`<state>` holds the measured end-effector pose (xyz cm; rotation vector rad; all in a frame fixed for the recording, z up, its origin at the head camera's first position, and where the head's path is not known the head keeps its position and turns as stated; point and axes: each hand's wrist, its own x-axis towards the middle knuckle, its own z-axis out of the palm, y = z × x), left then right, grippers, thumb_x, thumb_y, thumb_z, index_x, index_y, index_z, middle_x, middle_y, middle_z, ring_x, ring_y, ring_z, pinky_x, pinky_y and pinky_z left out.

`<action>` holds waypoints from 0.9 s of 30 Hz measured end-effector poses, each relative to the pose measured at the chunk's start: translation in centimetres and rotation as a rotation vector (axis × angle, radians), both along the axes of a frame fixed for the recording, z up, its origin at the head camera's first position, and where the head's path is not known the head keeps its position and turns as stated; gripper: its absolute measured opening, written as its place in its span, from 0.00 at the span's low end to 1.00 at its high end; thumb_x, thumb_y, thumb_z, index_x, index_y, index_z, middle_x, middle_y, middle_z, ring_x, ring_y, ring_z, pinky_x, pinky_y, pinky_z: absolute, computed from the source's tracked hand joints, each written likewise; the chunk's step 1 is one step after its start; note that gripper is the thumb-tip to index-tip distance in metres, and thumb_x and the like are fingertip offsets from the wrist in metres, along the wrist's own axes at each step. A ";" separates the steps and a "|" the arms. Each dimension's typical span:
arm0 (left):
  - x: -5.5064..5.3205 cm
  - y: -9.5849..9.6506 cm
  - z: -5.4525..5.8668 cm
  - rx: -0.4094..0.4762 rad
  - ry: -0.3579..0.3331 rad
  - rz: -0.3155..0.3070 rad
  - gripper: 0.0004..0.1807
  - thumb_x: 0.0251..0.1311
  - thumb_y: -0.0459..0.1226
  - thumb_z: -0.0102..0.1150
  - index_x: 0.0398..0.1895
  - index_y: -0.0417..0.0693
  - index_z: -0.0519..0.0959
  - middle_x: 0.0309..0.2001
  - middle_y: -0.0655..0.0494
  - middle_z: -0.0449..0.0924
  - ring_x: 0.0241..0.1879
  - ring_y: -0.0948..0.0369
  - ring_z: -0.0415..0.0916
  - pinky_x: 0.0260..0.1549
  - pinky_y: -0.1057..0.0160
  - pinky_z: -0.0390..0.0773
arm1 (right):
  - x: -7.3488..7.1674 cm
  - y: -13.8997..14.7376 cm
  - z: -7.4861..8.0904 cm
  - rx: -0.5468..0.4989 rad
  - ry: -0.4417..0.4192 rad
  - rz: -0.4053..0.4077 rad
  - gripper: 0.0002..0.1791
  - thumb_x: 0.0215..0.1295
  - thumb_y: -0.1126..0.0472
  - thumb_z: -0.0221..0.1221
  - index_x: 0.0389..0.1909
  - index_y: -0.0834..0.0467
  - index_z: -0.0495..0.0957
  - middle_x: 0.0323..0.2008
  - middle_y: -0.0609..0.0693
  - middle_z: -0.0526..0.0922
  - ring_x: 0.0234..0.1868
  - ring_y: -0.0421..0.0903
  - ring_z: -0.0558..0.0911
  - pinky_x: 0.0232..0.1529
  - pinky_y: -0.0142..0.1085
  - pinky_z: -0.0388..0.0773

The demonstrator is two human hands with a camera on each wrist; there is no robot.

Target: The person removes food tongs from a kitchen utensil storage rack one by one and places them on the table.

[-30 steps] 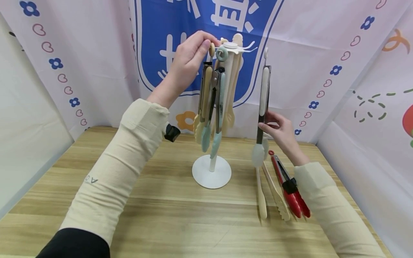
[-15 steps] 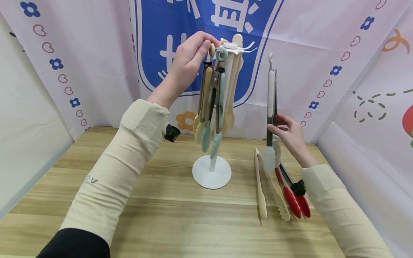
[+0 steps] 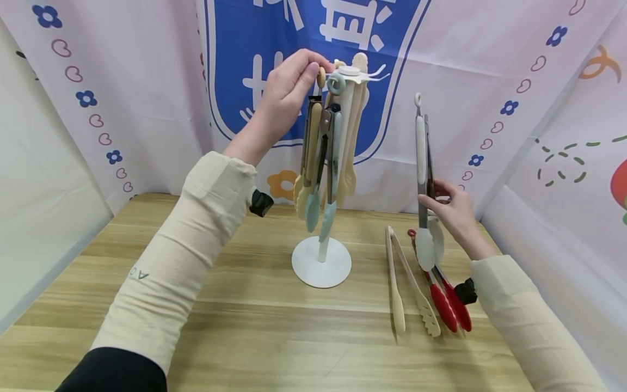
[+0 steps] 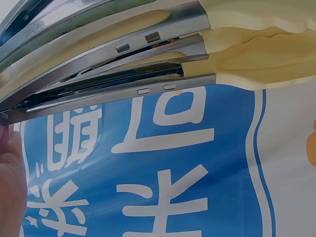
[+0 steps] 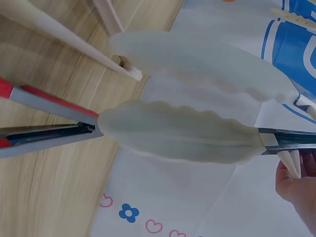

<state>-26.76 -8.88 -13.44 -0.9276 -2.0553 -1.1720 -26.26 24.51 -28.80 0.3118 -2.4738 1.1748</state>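
My left hand [image 3: 286,90] pinches the top of a white utensil rack [image 3: 349,71] at a hook, right beside the ring of the yellow tongs [image 3: 313,141]. Whether its fingers also grip that ring is hidden. Pale green tongs [image 3: 334,152] hang next to them. To the right, my right hand [image 3: 453,209] grips white-tipped metal tongs [image 3: 422,163], held upright with the tips down and spread. In the right wrist view, two pale scalloped tips [image 5: 182,133] fill the middle. Beneath them lie red tongs [image 3: 443,302], partly covered in the head view.
Beige tongs [image 3: 394,288] lie spread on the wooden table [image 3: 245,326], left of the red ones. The rack stands on a round white base [image 3: 320,267]. Beige utensils [image 3: 355,136] hang at its back. A printed curtain [image 3: 161,109] closes off the rear.
My right hand has moved right and down with the white-tipped tongs, from above the beige tongs to above the red ones. The left hand and the rack stay as they were.
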 end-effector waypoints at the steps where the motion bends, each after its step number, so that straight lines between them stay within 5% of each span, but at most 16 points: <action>1: 0.1 0.0 0.0 0.000 -0.001 0.000 0.15 0.70 0.33 0.33 0.46 0.35 0.71 0.43 0.47 0.71 0.44 0.62 0.64 0.47 0.73 0.62 | 0.1 0.2 0.0 0.014 -0.001 -0.002 0.24 0.59 0.58 0.60 0.54 0.67 0.71 0.43 0.60 0.76 0.38 0.33 0.71 0.39 0.19 0.68; 11: -0.6 -0.1 -0.3 0.000 0.038 -0.012 0.14 0.69 0.32 0.34 0.46 0.35 0.72 0.42 0.48 0.72 0.43 0.63 0.64 0.45 0.72 0.62 | 0.5 1.6 -0.2 0.057 -0.035 -0.023 0.26 0.60 0.55 0.58 0.54 0.66 0.70 0.42 0.61 0.76 0.38 0.38 0.72 0.36 0.20 0.69; 27: -0.5 -0.2 -0.3 0.008 0.050 -0.017 0.14 0.69 0.33 0.36 0.45 0.36 0.72 0.40 0.50 0.72 0.42 0.65 0.64 0.45 0.72 0.62 | 1.1 4.0 -0.8 0.149 -0.059 -0.099 0.25 0.59 0.53 0.59 0.52 0.66 0.72 0.41 0.63 0.78 0.32 0.31 0.71 0.32 0.19 0.67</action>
